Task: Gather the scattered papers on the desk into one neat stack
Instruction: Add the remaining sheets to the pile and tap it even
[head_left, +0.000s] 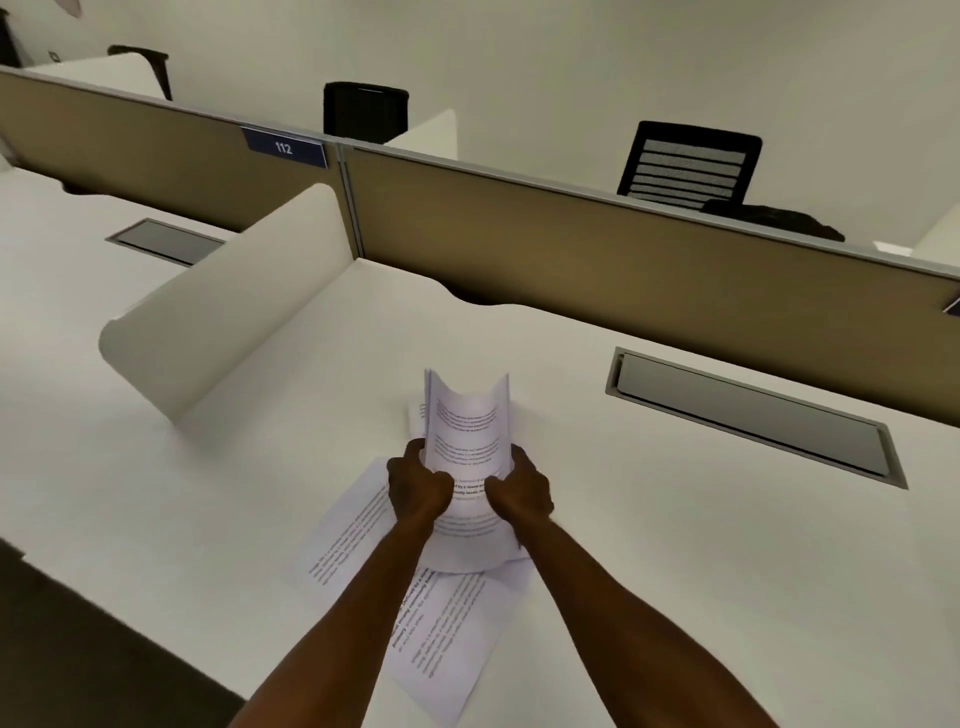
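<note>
A bundle of printed white papers (467, 431) stands upright on the white desk (675, 545), bowed into a curve. My left hand (415, 488) grips its left edge and my right hand (519, 491) grips its right edge. Under my forearms lie loose printed sheets: one (343, 540) angled out to the left and one (452, 634) stretching toward the near edge. Corners of other sheets (414, 415) peek out behind the bundle.
A white curved divider (228, 301) rises at the left. A tan partition wall (571, 244) closes the far side, with a blue "112" tag (284, 147). A grey cable hatch (753, 415) sits to the right. Black chairs (685, 163) stand beyond.
</note>
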